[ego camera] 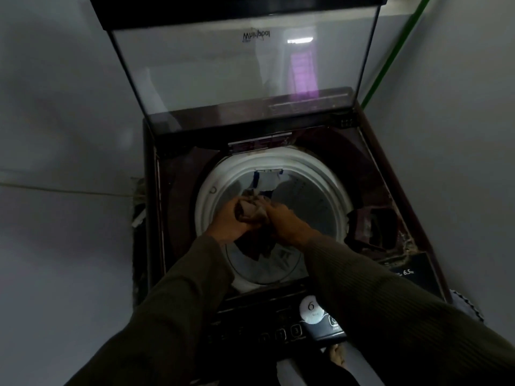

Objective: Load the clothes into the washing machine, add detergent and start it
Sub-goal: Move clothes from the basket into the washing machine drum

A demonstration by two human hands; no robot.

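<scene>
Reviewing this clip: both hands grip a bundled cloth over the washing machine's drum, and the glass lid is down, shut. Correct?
Not quite. The head view shows the glass lid raised, standing open behind the drum. The rest holds: the left hand and right hand both grip the bundled cloth over the drum.

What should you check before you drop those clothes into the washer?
1. Is the lid up: ok.
2. Do the left hand and right hand both grip the cloth bundle: ok.
3. Is the bundle over the drum opening: ok.
4. Is there room in the drum: ok, much of its wall shows.
5. Is the detergent added: cannot tell.
</scene>
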